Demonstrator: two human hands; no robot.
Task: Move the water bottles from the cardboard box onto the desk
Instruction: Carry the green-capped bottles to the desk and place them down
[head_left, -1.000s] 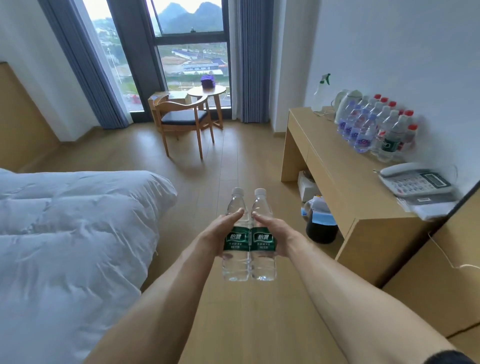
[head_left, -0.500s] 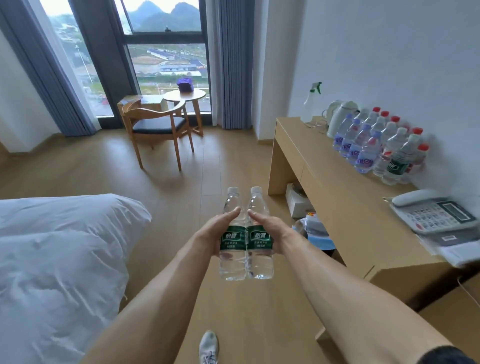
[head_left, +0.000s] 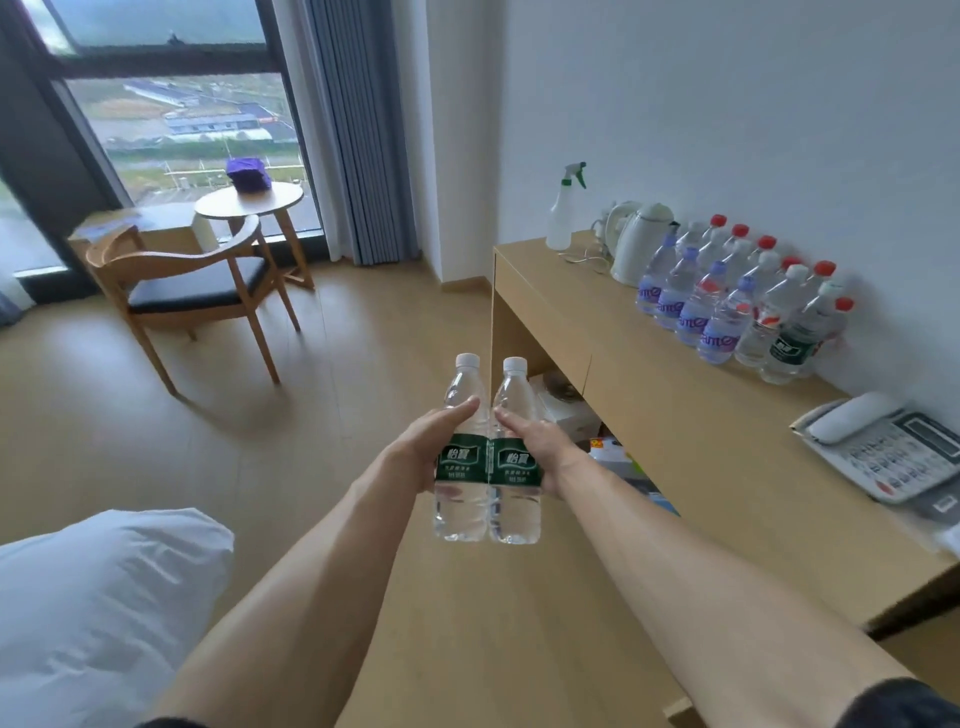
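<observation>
Left hand: the left hand (head_left: 423, 452) was stretched out in front of the body, forearm straight, thumb lying along the front of the left water bottle (head_left: 461, 457) and the fingers wrapped behind its green label, grasping it.
Right hand: the right hand (head_left: 540, 452) mirrored it, arm extended, thumb on the front of the right water bottle (head_left: 514, 460), fingers curled behind, grasping it.
Held bottles: both stood upright, white caps up, pressed side by side with labels touching, held in the air over the wooden floor (head_left: 322, 415), just off the front edge of the desk (head_left: 675, 431).
Bottles on the desk: a cluster of water bottles (head_left: 737, 306) stood along the desk's back edge against the wall, with purple, red and white caps.
Other desk items: a white kettle (head_left: 641, 241) and a spray bottle (head_left: 563, 210) stood near the desk's far back corner; a telephone (head_left: 883, 447) lay near the right end.
Room: a wooden chair (head_left: 192, 286) and a round side table (head_left: 249, 202) stood by the window; white bedding (head_left: 98, 608) filled the lower left.
Hidden or unclear: the fingers of both hands were behind the bottles; items under the desk were partly blocked and hard to identify; the telephone was cut off at the frame edge.
</observation>
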